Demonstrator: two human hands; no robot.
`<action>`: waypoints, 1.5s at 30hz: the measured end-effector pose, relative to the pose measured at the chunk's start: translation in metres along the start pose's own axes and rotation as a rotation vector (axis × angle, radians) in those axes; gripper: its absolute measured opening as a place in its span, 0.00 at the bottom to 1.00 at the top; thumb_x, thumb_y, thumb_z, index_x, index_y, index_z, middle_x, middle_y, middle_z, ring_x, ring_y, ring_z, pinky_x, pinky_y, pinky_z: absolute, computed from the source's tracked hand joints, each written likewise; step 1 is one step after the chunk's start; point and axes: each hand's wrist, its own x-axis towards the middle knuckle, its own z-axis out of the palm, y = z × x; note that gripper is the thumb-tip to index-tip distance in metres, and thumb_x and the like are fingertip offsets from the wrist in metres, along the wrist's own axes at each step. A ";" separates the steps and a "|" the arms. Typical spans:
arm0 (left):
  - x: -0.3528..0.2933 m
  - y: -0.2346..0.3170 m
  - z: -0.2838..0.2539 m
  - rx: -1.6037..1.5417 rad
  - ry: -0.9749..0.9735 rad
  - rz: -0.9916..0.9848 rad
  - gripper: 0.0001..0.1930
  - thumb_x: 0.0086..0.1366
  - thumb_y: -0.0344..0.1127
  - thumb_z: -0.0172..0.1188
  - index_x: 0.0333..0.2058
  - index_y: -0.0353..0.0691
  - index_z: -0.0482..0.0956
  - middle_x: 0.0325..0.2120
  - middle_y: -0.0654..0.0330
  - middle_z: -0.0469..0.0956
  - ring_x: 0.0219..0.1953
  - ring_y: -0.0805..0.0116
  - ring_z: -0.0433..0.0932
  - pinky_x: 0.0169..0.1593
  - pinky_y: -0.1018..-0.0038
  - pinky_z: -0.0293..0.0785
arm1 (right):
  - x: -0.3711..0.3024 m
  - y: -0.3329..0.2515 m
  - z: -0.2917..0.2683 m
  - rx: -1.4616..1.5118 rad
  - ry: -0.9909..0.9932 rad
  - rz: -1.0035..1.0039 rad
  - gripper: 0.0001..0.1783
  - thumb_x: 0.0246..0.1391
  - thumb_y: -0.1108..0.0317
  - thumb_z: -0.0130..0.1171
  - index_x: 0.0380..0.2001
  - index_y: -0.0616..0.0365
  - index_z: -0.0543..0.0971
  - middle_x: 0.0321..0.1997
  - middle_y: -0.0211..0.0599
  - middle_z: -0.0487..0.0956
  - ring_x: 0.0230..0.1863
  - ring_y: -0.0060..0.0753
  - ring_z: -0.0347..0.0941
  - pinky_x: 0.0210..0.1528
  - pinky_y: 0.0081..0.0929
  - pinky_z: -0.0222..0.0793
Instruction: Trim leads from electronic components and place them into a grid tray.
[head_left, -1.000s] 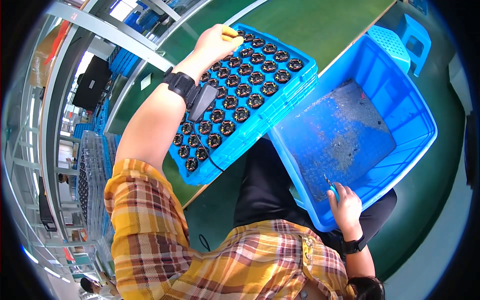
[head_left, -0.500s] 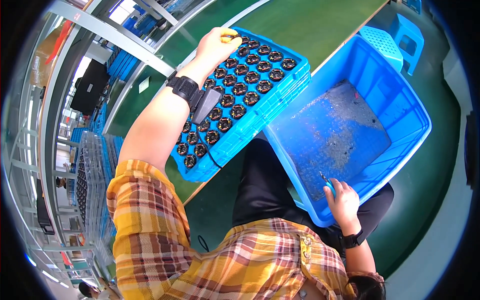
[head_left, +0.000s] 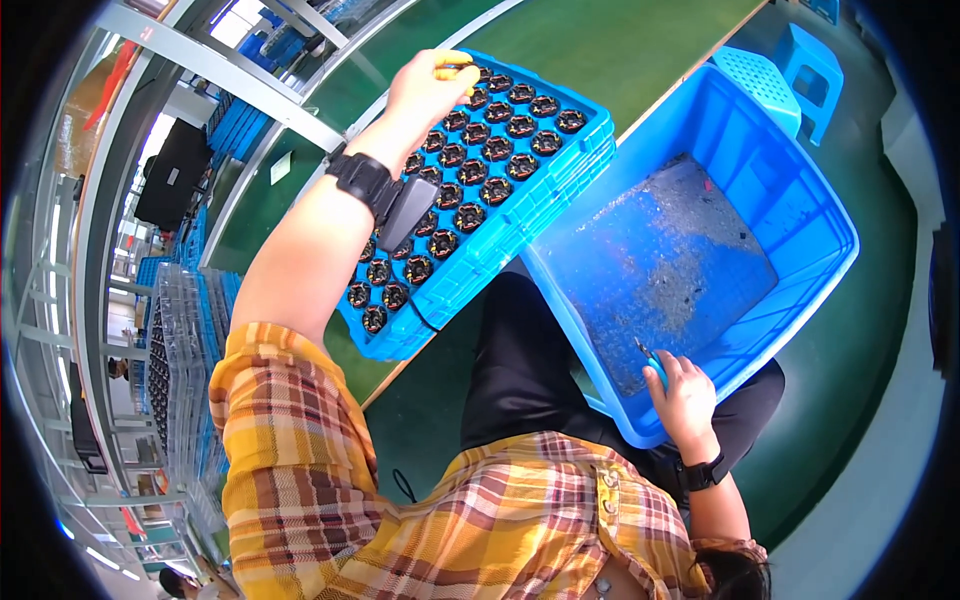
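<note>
My left hand (head_left: pixel 432 85) reaches over the far corner of a blue tray (head_left: pixel 440 318), its fingers bent together with yellow covers on the tips. Something dark shows between those fingertips, too small to name. Rows of round black parts with coppery bits, like small wound coils (head_left: pixel 497 190), fill the tray; my forearm hides some of them. Over the near end of a deep blue bin (head_left: pixel 800 325), my right hand (head_left: pixel 686 402) is closed round blue-handled pliers (head_left: pixel 655 365), their metal tip pointing into the bin. Grey scraps (head_left: pixel 680 290) lie scattered across the bin's floor.
The tray rests on a green-topped table (head_left: pixel 600 50); the bin stands against its edge. Light-blue plastic stools (head_left: pixel 805 80) are behind the bin. A metal frame (head_left: pixel 225 75) runs along the table's left, with stacked clear trays (head_left: pixel 190 370) beyond. A black cord (head_left: pixel 425 318) crosses the tray's side.
The whole view has shifted slightly. My left hand stays at the tray's far corner with its fingers turned a little. My right hand still holds the pliers over the bin.
</note>
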 end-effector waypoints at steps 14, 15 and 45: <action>-0.208 0.045 0.063 -0.416 -0.435 0.126 0.24 0.54 0.17 0.63 0.49 0.35 0.69 0.42 0.61 0.72 0.43 0.73 0.75 0.45 0.77 0.74 | -0.001 -0.002 -0.017 0.400 0.042 0.064 0.19 0.58 0.58 0.55 0.44 0.63 0.77 0.36 0.54 0.78 0.37 0.58 0.74 0.40 0.42 0.70; -0.215 0.035 0.076 -0.451 -0.465 0.069 0.24 0.54 0.16 0.62 0.49 0.35 0.69 0.43 0.61 0.72 0.44 0.73 0.75 0.45 0.77 0.74 | -0.001 -0.007 -0.023 0.425 0.072 0.045 0.18 0.57 0.60 0.56 0.44 0.63 0.77 0.35 0.54 0.77 0.37 0.57 0.74 0.40 0.40 0.70; -0.234 -0.014 0.178 -0.036 -0.384 0.496 0.18 0.47 0.24 0.68 0.40 0.41 0.79 0.33 0.57 0.76 0.33 0.61 0.77 0.36 0.73 0.76 | -0.012 -0.021 -0.051 -0.203 0.190 -0.123 0.19 0.49 0.51 0.62 0.33 0.57 0.79 0.21 0.36 0.74 0.24 0.38 0.74 0.26 0.34 0.71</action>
